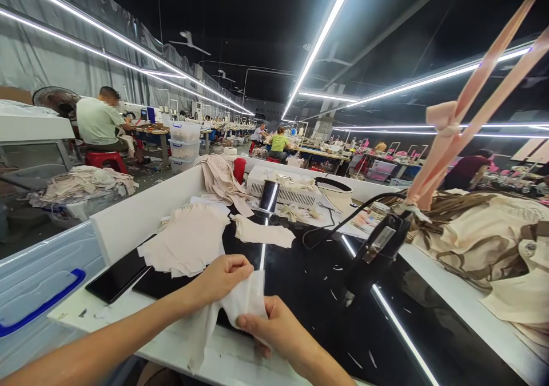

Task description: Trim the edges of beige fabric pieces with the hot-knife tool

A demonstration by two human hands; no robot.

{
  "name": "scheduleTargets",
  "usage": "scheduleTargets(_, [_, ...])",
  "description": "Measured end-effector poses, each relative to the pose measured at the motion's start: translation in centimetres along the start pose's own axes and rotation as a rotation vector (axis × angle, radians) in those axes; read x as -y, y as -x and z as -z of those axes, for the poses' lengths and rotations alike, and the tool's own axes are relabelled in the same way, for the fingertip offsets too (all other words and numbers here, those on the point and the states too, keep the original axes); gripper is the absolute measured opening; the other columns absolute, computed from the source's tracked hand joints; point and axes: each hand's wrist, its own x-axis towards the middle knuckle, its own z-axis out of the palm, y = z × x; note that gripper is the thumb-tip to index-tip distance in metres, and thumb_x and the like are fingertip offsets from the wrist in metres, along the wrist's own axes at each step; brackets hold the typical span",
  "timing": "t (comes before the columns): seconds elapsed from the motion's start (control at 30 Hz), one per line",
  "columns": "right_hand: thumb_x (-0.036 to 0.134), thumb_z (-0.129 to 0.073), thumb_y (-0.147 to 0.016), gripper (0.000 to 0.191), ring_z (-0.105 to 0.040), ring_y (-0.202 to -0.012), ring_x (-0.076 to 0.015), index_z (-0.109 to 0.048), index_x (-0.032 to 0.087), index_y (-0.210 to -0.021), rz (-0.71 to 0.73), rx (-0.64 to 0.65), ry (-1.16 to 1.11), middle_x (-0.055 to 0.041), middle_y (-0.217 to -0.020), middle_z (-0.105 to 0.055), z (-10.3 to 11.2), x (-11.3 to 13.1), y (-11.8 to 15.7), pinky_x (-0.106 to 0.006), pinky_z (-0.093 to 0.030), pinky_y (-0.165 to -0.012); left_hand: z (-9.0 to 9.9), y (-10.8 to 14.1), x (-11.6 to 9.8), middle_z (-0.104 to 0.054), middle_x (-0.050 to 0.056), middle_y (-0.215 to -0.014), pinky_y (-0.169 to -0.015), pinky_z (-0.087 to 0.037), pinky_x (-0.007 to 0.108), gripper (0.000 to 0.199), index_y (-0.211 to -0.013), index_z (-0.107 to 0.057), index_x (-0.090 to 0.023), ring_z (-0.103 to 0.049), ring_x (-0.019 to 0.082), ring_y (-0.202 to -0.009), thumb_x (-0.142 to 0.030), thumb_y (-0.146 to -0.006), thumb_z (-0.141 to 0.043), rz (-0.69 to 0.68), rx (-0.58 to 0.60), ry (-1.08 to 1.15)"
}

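Observation:
A pale cream fabric piece (246, 300) is stretched between my two hands above the front edge of the black worktop. My left hand (225, 280) pinches its upper left side, thumb against the fingers. On the right side of the fabric, my right hand (274, 323) grips with the thumb on top and fingers underneath. Part of the cloth hangs down below my left hand. A stack of similar cream pieces (186, 237) lies just beyond my left hand, and a single cream piece (263, 233) rests flat farther forward.
A black handheld tool (380, 249) hangs from pink fabric straps (450, 128) at the right. A dark phone (118, 277) lies at the left edge. Cream garments with brown straps (484, 237) are heaped at right. A blue-handled plastic bin (43, 294) stands at left. Co-workers sit farther back.

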Motion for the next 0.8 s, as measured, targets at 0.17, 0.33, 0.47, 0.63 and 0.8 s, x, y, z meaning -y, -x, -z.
scheduleTargets(0.17, [0.08, -0.087, -0.063, 0.066, -0.033, -0.049, -0.0068, -0.062, 0.019, -0.071, 0.008, 0.066, 0.077, 0.0067, -0.057, -0.042, 0.0, 0.2, 0.1, -0.024, -0.028, -0.044, 0.1, 0.1, 0.6, -0.046, -0.003, -0.071, -0.062, -0.033, 0.027, 0.052, -0.075, -0.052, -0.02, -0.041, 0.016, -0.069, -0.07, -0.087, -0.056, -0.01, -0.034, -0.043])
scheduleTargets(0.33, [0.08, -0.08, -0.072, 0.065, -0.036, -0.046, -0.0081, -0.056, 0.021, -0.066, 0.065, 0.077, 0.25, 0.0063, -0.052, -0.043, 0.7, 0.8, -0.3, -0.025, -0.03, -0.045, 1.2, 0.1, 0.3, -0.057, -0.001, -0.074, -0.066, -0.038, 0.028, 0.046, -0.079, -0.056, -0.021, -0.051, 0.019, -0.072, -0.063, -0.097, -0.049, -0.114, -0.075, -0.189])
scheduleTargets(0.47, [0.046, -0.069, -0.097, 0.036, -0.05, -0.059, -0.0117, -0.064, 0.019, -0.073, 0.221, -0.118, 0.488, 0.0029, -0.064, -0.056, 2.3, 1.5, -1.8, -0.024, -0.04, -0.057, 3.0, -0.3, -0.4, -0.059, 0.0, -0.069, -0.061, -0.032, 0.03, 0.038, -0.087, -0.064, -0.025, -0.053, 0.019, -0.062, -0.05, -0.106, -0.043, -0.444, -0.121, -0.62])
scheduleTargets(0.63, [0.004, -0.051, -0.096, 0.041, -0.067, -0.111, -0.0199, -0.079, 0.026, -0.117, 0.361, -0.33, 0.892, -0.0027, -0.118, -0.076, 4.8, 2.4, -3.5, -0.03, -0.049, -0.099, 1.8, -0.2, 0.8, -0.061, -0.001, -0.067, -0.055, -0.027, 0.035, 0.037, -0.093, -0.067, -0.027, -0.051, 0.018, -0.057, -0.039, -0.116, -0.041, -0.997, -0.02, -1.001])
scheduleTargets(0.8, [0.004, -0.049, -0.098, 0.047, -0.069, -0.112, -0.0233, -0.076, 0.027, -0.128, 0.339, -0.404, 1.202, -0.0062, -0.121, -0.076, 6.8, 1.5, -4.1, -0.032, -0.054, -0.095, -1.4, 0.4, 3.1, -0.074, 0.005, -0.112, -0.082, -0.05, 0.037, 0.019, -0.116, -0.068, -0.021, -0.069, 0.025, -0.099, -0.037, -0.111, -0.059, -0.87, 0.037, -1.088])
